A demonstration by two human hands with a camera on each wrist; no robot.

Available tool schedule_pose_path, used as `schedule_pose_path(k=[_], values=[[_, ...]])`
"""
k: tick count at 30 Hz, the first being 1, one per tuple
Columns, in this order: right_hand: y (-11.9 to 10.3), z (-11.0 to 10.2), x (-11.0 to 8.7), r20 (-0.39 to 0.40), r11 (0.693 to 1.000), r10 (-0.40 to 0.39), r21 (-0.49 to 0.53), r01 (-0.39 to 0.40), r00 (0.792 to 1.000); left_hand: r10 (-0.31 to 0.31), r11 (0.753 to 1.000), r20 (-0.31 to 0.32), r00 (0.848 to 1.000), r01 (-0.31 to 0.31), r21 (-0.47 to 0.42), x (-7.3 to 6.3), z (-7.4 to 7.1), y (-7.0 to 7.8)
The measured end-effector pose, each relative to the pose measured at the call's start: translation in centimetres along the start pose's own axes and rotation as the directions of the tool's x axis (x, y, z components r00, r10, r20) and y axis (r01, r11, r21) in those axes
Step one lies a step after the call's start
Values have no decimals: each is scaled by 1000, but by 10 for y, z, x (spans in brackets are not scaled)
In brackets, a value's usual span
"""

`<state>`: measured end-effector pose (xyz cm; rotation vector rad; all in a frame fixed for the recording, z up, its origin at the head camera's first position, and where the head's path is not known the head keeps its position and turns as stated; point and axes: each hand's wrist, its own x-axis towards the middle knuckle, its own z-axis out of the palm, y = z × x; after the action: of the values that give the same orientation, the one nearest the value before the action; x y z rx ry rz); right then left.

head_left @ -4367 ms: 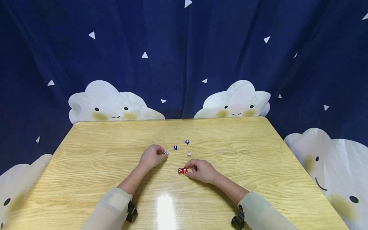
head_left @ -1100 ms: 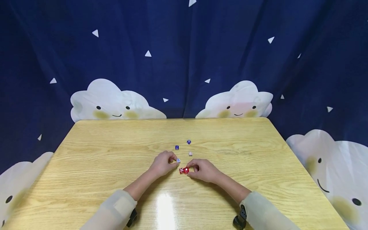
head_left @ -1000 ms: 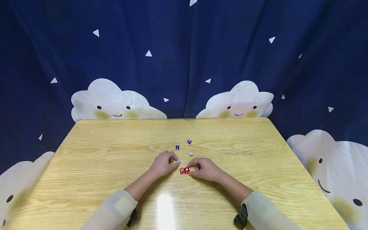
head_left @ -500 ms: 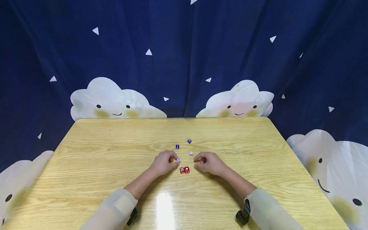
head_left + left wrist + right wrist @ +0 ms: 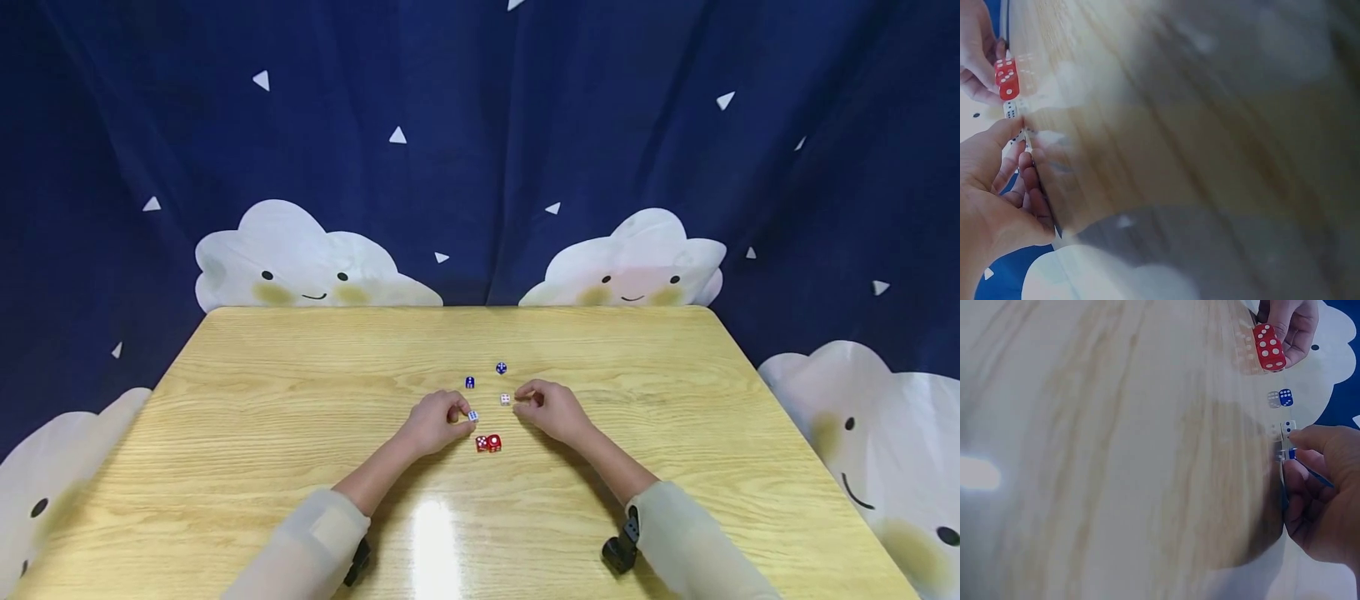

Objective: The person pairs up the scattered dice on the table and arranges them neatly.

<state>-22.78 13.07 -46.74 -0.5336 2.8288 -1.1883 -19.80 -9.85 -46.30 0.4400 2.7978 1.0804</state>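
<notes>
- Nearest: light sleeves [image 5: 300, 542], a black wrist device [image 5: 620, 554] at each cuff.
- Red dice [image 5: 493, 443]: two, side by side on the wooden desk [image 5: 300, 358], touching. Five pips up on the left one, a single large pip on the right one.
- Left hand [image 5: 433, 422]: thumb and index finger pinch the blue-pipped white die [image 5: 472, 416], just beyond the red pair. Six pips face up.
- Right hand [image 5: 555, 410]: thumb and index finger parted by a small gap, nothing gripped. Tips just beside the four-pip white die [image 5: 505, 400]. Right wrist view has a finger overlapping that die; can't tell if it's contact.
- Left wrist view: low angle, shows side pips on the red dice, right hand behind them.
- Right wrist view: left hand's white die can't be made out; pips on the left blue die [image 5: 470, 382] come out sharper than from the head.
- Far blue die [image 5: 501, 367]: on the desk past the white ones.
- Back: navy curtain [image 5: 450, 167], smiling clouds, white triangles.
</notes>
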Motion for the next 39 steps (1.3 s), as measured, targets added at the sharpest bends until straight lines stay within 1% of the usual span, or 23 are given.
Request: schedule_pose_path(k=[3, 4, 7, 13, 22, 28, 33, 39], values=[[0, 1, 3, -4, 999, 30, -24, -30, 1000, 0, 1000, -1, 1000, 0, 4, 1, 1, -1], [0, 2, 4, 4, 998, 56, -26, -56, 998, -1, 1000, -1, 1000, 1, 3, 1, 2, -1], [0, 4, 7, 18, 995, 90, -44, -89, 996, 4, 1000, -3, 1000, -4, -1, 2, 2, -3], [-2, 8, 9, 3, 994, 87, -69, -86, 996, 14, 1000, -1, 1000, -14, -4, 2, 2, -1], [-6, 9, 8, 12, 991, 105, -83, -104, 994, 8, 1000, 3, 1000, -8, -6, 3, 3, 0], [-10, 9, 7, 14, 994, 83, -70, -81, 996, 7, 1000, 1, 1000, -7, -2, 3, 2, 0], [-12, 8, 6, 38, 996, 79, -54, -77, 996, 8, 1000, 0, 1000, -8, 4, 3, 1, 0], [-13, 9, 6, 66, 997, 68, -29, -66, 995, -3, 1000, 7, 1000, 3, -10, 3, 0, -1]])
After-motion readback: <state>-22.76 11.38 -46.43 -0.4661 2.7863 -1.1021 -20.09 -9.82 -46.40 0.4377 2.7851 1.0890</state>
